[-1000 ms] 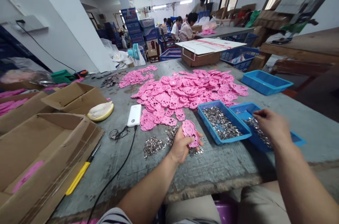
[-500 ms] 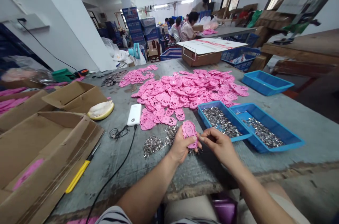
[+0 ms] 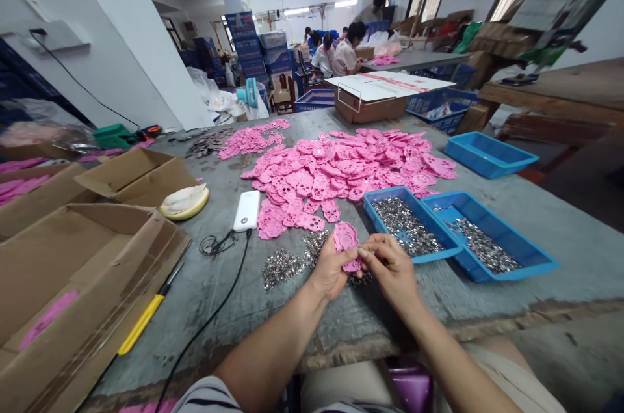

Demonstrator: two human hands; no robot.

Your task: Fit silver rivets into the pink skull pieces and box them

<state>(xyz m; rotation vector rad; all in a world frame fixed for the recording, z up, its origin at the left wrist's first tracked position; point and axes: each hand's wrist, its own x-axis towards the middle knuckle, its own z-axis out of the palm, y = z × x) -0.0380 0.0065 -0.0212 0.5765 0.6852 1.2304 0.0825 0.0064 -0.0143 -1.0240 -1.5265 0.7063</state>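
Observation:
A flat pink plastic piece with cut-out holes (image 3: 344,239) is gripped in my left hand (image 3: 327,271), thumb across its front. My right hand (image 3: 392,268) is pinched at the right edge of that piece; whatever sits between its fingertips is too small to make out. Below and beside my hands lie heaps of small shiny metal parts (image 3: 281,268). Just beyond is a large pile of similar pink pieces (image 3: 336,166). To the right, a blue tray (image 3: 455,252) and a second blue tray (image 3: 546,263) hold more small metal parts.
A white power bank (image 3: 247,210) with a black cable lies left of the pile. Open cardboard boxes (image 3: 160,240), a yellow-handled cutter (image 3: 142,324) and a yellow dish (image 3: 185,205) are at left. Another blue tray (image 3: 492,169) stands at right. Co-workers (image 3: 347,55) sit behind.
My right hand has moved left, bringing its fingertips onto the pink piece's edge. My left hand still holds the piece, turned slightly.

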